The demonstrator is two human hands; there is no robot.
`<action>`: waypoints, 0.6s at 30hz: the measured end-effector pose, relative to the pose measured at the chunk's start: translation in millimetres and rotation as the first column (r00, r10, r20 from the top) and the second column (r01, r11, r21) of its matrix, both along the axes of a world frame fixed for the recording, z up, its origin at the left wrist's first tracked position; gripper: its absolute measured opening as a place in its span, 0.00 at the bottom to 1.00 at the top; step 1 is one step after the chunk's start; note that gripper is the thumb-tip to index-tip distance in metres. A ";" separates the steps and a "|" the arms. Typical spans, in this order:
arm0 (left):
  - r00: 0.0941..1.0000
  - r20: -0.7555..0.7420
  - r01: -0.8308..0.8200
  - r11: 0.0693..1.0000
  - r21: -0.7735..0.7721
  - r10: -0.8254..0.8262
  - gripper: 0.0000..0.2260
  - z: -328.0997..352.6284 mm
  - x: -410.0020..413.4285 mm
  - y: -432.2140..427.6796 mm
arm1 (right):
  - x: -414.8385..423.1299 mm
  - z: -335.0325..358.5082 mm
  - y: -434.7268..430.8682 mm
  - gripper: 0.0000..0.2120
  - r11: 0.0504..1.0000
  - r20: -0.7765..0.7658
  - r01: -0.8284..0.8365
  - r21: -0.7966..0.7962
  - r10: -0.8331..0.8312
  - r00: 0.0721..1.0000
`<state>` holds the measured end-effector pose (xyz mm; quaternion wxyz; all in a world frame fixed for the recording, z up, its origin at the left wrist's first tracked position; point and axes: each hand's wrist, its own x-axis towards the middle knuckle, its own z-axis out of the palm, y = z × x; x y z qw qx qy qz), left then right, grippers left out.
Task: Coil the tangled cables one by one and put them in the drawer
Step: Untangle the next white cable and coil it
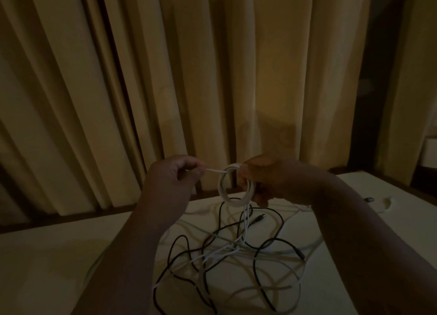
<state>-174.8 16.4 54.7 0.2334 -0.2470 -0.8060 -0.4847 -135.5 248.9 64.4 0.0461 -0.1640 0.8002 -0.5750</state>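
White thin cable (222, 189), part-coiled, held between both grips above the pile.

Right grip (267, 176) is clamped round one side of several small loops. Left grip (176, 172), level with it and a little apart, pinches the strand leading off the coil's top. From under the right grip, white strands that look like the same cable's tail drop into the heap of loose black and white cables (236, 250), which lies directly beneath both grips on the pale bench (47, 255). Beige pleated curtain (189, 78) hangs beyond the grips. Step judged: winding one cable, unfinished. Next move calls for drawing the tail clear of the black strands without dragging them up, then laying further loops. Drawer not in view.
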 end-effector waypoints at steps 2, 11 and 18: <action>0.997 -0.071 -0.017 1.000 -0.025 0.016 0.06 -1.2 -1.4 0.3 | 0.6 0.4 2.0 0.15 1.000 -0.009 -0.010 -0.010 0.010 1.000; 0.958 -0.250 -0.133 0.990 0.049 0.141 0.07 -7.1 -9.4 2.1 | -1.3 -3.4 -28.5 0.17 0.945 -0.120 -0.067 -0.321 0.029 0.992; 0.974 0.198 0.004 0.878 0.478 -0.113 0.07 -14.9 -1.6 25.3 | -6.4 -9.6 -39.2 0.15 0.912 -0.152 -0.027 -0.408 -0.039 0.988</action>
